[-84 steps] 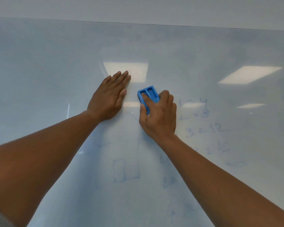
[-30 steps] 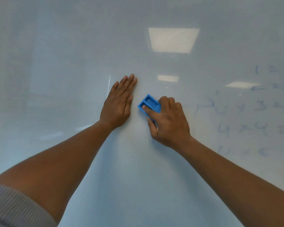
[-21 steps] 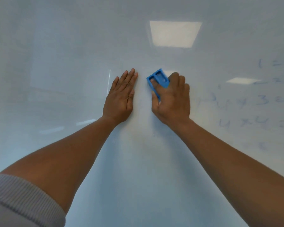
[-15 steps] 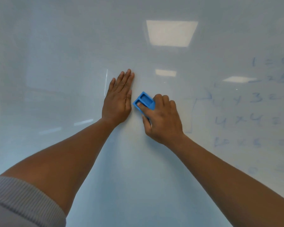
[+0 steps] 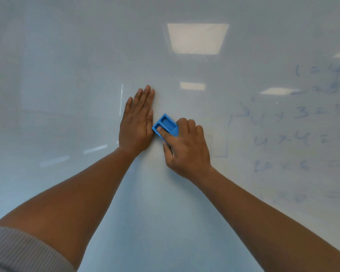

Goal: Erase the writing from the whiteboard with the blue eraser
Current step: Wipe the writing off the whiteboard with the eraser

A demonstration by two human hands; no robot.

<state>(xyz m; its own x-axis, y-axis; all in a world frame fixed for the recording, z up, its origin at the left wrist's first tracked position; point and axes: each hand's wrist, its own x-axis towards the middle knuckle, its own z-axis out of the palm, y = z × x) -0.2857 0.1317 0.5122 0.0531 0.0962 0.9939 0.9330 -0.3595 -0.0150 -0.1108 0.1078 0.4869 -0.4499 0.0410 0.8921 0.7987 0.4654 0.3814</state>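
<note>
The whiteboard (image 5: 67,75) fills the whole view. My right hand (image 5: 186,150) presses the blue eraser (image 5: 166,127) flat against the board, with a forefinger laid across its back. The eraser's left corner touches the edge of my left hand (image 5: 136,122), which rests flat on the board, fingers together and pointing up, holding nothing. Faint blue writing (image 5: 294,124), rows of multiplication sums, covers the board to the right of my right hand. A thin drawn bracket line (image 5: 229,134) stands just right of that hand.
Reflections of ceiling lights (image 5: 197,38) show on the glossy board above my hands. The board to the left of and below my hands carries no marks. A grey ribbed sleeve (image 5: 18,252) sits at the bottom left corner.
My right hand has rubbed the eraser up and back down beside my left hand, which has stayed flat in place. The drawings seen 2.8 s ago below my hands no longer show.
</note>
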